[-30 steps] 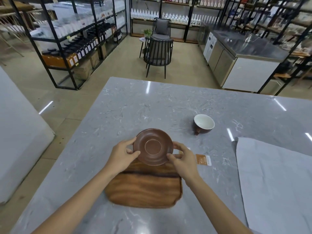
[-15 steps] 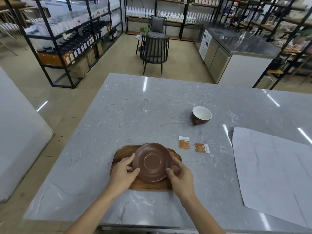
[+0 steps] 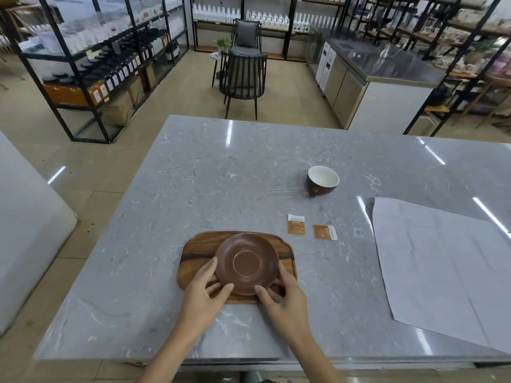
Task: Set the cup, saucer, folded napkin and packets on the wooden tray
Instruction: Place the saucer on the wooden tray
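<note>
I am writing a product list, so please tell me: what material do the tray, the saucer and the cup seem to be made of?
The tray looks like oiled or varnished wood: brown grain bands with one dark streak. The saucer seems to be matte brown glazed ceramic, with an even colour and a thin pale ring. The cup is probably ceramic too, glossy brown outside and white inside. None of this is certain from sight alone.

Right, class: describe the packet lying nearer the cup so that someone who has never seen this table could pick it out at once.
Start at the grey marble table and find the wooden tray near its front edge. Just beyond the tray's far right corner lie two small orange packets. The one you want is the left packet, upright with a white band along its top; the right packet lies tilted, its white band at the side.
</note>
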`<state>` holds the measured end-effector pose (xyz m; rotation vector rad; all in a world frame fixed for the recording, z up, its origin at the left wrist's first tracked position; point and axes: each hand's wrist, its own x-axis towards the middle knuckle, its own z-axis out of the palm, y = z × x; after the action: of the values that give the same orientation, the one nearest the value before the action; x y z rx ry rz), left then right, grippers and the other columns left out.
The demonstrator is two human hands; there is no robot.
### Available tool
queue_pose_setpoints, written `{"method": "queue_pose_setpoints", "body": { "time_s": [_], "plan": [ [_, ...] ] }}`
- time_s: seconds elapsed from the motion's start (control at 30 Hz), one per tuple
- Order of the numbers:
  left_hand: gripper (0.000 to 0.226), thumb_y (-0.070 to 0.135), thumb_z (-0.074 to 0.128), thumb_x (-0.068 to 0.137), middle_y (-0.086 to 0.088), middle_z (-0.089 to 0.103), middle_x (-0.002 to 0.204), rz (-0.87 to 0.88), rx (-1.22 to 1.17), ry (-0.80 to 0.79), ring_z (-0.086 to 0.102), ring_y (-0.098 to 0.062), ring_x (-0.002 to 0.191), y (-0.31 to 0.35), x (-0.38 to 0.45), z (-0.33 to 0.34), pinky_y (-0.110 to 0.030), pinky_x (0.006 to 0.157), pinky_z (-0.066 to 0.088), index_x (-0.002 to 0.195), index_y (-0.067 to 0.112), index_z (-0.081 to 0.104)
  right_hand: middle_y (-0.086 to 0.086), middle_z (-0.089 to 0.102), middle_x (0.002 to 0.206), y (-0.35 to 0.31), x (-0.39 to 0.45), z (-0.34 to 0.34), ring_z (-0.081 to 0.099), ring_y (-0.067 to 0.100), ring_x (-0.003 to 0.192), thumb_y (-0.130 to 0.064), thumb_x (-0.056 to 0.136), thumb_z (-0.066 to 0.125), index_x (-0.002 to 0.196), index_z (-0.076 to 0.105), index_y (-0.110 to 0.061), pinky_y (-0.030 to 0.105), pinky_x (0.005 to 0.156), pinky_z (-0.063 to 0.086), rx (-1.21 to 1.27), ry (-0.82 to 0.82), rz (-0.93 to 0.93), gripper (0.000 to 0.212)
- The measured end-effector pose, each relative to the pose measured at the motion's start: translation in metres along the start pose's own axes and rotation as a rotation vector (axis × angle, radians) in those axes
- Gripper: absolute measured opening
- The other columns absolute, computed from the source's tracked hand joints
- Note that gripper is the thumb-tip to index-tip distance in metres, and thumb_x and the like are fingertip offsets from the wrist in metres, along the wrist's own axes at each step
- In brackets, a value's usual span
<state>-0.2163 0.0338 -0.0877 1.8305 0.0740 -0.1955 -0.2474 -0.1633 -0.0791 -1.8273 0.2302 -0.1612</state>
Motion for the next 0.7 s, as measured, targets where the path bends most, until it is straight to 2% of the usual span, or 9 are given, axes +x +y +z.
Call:
{"method": "queue_pose_setpoints", "body": {
  "time_s": [0.07,0.17,0.33,0.47,0.6,0.7],
  "plan": [
    [0.081,0.009,0.077,0.086,0.01,0.041,0.149,-0.002,-0.026,-0.001,0.057,0.014,0.116,-0.0034,0.0005,0.0002,-0.004,0.091,0.048,0.155,0.016,0.035,-0.007,0.065,0.128,0.0037,-0.0038,0.0005,0.067,0.003,0.114,-0.018,0.084,0.083,0.149,0.049,-0.029,0.019,0.088,0.058,0.039,-0.027,0.001,0.075],
    [0.08,0.013,0.076,0.088,0.013,0.038,0.152,0.013,-0.039,-0.012,0.054,0.016,0.118,-0.0053,0.0024,-0.0008,-0.005,0.093,0.047,0.155,0.019,0.033,-0.006,0.06,0.132,0.0069,-0.0046,-0.0014,0.064,0.004,0.118,-0.02,0.083,0.086,0.152,0.047,-0.028,0.02,0.09,0.058,0.042,-0.04,0.004,0.08],
    [0.076,0.018,0.072,0.092,0.018,0.031,0.155,0.046,-0.022,-0.011,0.05,0.009,0.124,-0.0072,0.0009,-0.0006,-0.006,0.098,0.045,0.156,0.022,0.031,-0.007,0.058,0.132,0.0083,-0.0049,0.002,0.061,-0.001,0.119,-0.026,0.082,0.087,0.156,0.041,-0.023,0.015,0.091,0.056,0.005,-0.048,0.019,0.087],
    [0.075,0.019,0.072,0.092,0.019,0.03,0.154,0.048,-0.028,0.018,0.051,0.011,0.119,-0.0081,0.0009,0.0015,-0.003,0.094,0.044,0.155,0.022,0.032,-0.01,0.057,0.127,0.0108,-0.0041,0.0041,0.059,-0.003,0.116,-0.029,0.082,0.086,0.158,0.039,-0.02,0.014,0.088,0.056,-0.028,-0.026,0.03,0.09],
    [0.075,0.019,0.07,0.093,0.018,0.029,0.153,0.037,-0.026,0.021,0.05,0.005,0.121,-0.0079,0.0016,0.0029,0.0,0.091,0.043,0.156,0.021,0.031,-0.008,0.057,0.126,0.0109,-0.0019,0.0037,0.058,-0.005,0.115,-0.03,0.082,0.086,0.159,0.037,-0.019,0.013,0.089,0.056,-0.047,-0.026,0.049,0.092],
    [0.074,0.019,0.069,0.094,0.018,0.028,0.153,0.033,-0.033,0.017,0.049,0.015,0.115,-0.0081,0.0014,0.003,0.001,0.091,0.042,0.156,0.021,0.03,-0.007,0.057,0.127,0.01,-0.0021,0.0045,0.057,-0.006,0.115,-0.03,0.082,0.086,0.158,0.036,-0.018,0.015,0.091,0.056,-0.055,-0.022,0.053,0.091]
  ]
}}
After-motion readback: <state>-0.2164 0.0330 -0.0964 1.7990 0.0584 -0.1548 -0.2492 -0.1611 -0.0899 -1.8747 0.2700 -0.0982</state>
